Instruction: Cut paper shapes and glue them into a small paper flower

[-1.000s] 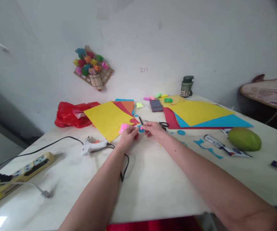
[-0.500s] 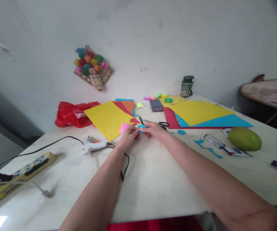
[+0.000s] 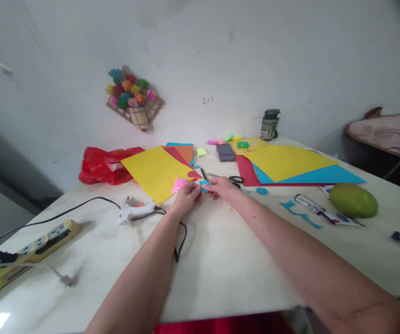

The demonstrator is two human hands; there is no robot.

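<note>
A small piece of blue paper (image 3: 205, 185) is pinched between my two hands over the middle of the table. My left hand (image 3: 187, 194) grips its left side, beside a pink packet (image 3: 179, 185). On the right side of the piece, the fingers of my right hand (image 3: 222, 187) are closed, partly covering it. Just beyond my right hand lie black-handled scissors (image 3: 236, 179) and a dark pen-like stick (image 3: 204, 174). Red paper cut-outs (image 3: 194, 175) rest past my fingertips, on the edge of a yellow sheet (image 3: 154, 171). A blue paper circle (image 3: 262, 191) lies to the right.
At left are a white glue gun (image 3: 137, 212) with a black cord and a power strip (image 3: 48, 237). A red plastic bag (image 3: 102, 162) sits behind. On the right are coloured sheets (image 3: 290, 162), blue scraps (image 3: 300, 215), tubes (image 3: 309, 204) and a green fruit (image 3: 353, 201).
</note>
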